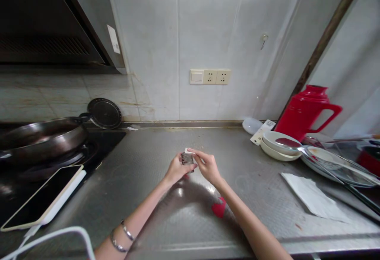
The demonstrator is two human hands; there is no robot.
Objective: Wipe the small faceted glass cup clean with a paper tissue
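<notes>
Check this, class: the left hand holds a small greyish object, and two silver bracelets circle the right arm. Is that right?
Not quite: the two silver bracelets circle the left arm, as the head view shows. The left hand does hold a small greyish object.

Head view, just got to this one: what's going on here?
A person's left hand holds a small, see-through object above the metal counter. The right hand pinches a small white piece at its top; what either is can't be told. A white sheet lies to the right.
</notes>
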